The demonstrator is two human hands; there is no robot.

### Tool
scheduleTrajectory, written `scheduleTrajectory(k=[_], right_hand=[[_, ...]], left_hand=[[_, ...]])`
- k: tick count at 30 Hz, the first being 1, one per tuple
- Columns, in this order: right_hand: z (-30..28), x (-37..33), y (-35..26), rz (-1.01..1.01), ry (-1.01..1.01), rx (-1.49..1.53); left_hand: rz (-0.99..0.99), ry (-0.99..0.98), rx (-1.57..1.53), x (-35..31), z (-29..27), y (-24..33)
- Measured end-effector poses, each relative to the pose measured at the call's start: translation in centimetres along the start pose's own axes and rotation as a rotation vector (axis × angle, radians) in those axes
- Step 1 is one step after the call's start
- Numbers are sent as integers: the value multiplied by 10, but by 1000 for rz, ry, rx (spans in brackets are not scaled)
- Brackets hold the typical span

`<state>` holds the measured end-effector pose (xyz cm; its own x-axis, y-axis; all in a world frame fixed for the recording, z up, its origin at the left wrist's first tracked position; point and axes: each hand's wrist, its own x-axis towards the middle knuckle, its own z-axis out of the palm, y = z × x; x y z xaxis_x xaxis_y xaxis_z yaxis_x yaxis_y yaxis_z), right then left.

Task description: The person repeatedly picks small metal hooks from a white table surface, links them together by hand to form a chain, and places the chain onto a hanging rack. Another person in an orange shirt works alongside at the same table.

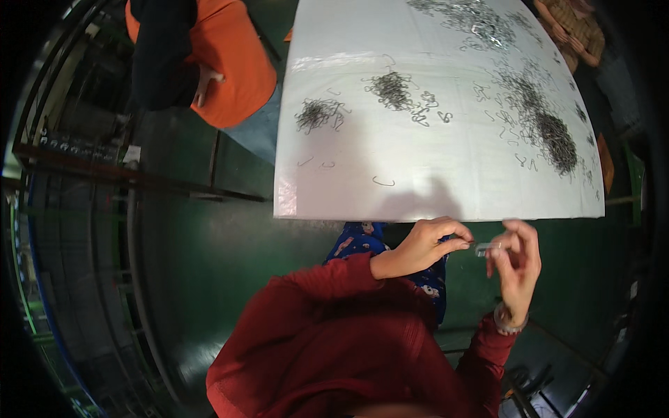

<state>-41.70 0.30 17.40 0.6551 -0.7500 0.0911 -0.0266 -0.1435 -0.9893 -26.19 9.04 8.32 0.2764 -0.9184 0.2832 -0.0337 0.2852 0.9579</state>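
Just off the table's near edge, my left hand (426,244) is closed in a pinch, thumb against fingertips. Whatever sits in that pinch is too small to make out. Facing it, my right hand (517,263) has curled fingers, slightly smeared by motion, around a small shiny piece (481,249). It looks pale and bent, and its exact kind does not show. The piece lies between both hands, close to the left fingertips. On the table beyond, a single wire hook (383,182) lies nearest to my hands.
The white-covered table (334,191) bears a small pile of wire hooks (317,115), a middle pile (391,90) and a long dark heap (556,143). More shiny hooks (484,28) lie at the far end. A person in orange (233,63) stands left; another person (575,31) is far right.
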Motion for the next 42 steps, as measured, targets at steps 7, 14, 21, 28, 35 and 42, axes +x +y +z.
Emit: scheduleTrajectory(k=[7, 14, 21, 28, 35, 42], right_hand=[[6, 6, -13, -131, -27, -397], [9, 11, -18, -241, -12, -486], [16, 9, -24, -215, -5, -367], [13, -2, -20, -203, -30, -448], [11, -15, 1, -176, 114, -361], [12, -22, 19, -126, 155, -202]], left_hand=[[107, -13, 31, 14, 4, 12], [-47, -94, -94, 13, -4, 14], [-1, 190, 56, 10, -49, 0], [-93, 502, 1166, 38, -244, -82], [-210, 454, 1307, 37, -250, -120], [-259, 409, 1471, 35, -237, -132]])
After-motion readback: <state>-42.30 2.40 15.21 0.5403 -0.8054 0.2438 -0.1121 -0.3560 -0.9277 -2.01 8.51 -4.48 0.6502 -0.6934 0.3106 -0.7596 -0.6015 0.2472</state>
